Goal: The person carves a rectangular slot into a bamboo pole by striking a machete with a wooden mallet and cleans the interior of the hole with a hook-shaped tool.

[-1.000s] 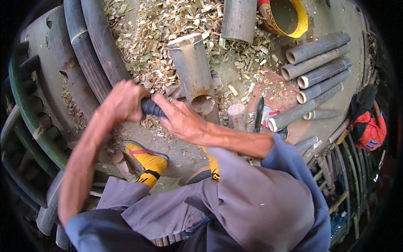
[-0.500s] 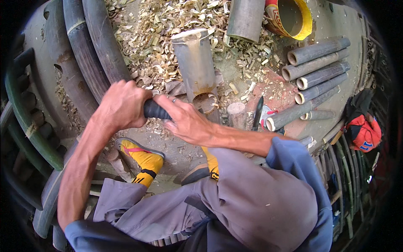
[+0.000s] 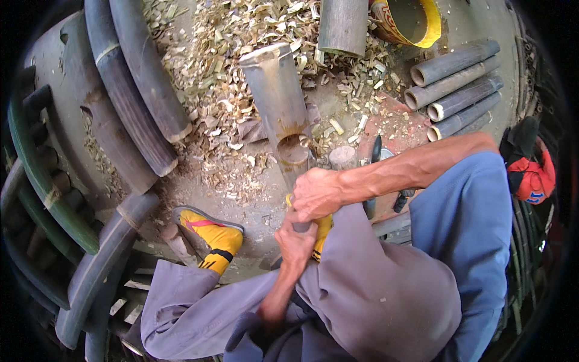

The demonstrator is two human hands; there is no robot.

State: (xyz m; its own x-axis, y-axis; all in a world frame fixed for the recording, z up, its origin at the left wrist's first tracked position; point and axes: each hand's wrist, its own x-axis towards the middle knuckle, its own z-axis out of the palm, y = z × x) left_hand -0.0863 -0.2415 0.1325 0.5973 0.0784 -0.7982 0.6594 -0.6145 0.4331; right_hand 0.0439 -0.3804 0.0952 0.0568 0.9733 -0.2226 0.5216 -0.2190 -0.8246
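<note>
A grey bamboo tube (image 3: 274, 90) lies pointing toward me, with a hollow opening (image 3: 293, 149) cut in its upper side near my end. Just below that opening my right hand (image 3: 318, 193) is closed, back of the hand up. Directly beneath it, between my knees, my left hand (image 3: 295, 242) is closed too. Both are wrapped around a dark tool handle (image 3: 301, 227), of which only a short grey piece shows between them. The tool's working end is hidden by my hands and leg. My foot in a yellow sock (image 3: 322, 232) sits partly hidden beside my hands.
Pale bamboo shavings (image 3: 229, 78) cover the ground ahead. Long dark bamboo poles (image 3: 123, 78) lie at left. Several short tubes (image 3: 455, 63) and a yellow-rimmed bucket (image 3: 435, 27) are at right. A wooden stub (image 3: 344, 158) and a dark blade (image 3: 377, 149) stand beside the worked tube.
Both hands have swung from the left, over the poles, down and right to the near end of the bamboo tube, still around the handle. The view has shifted slightly.
</note>
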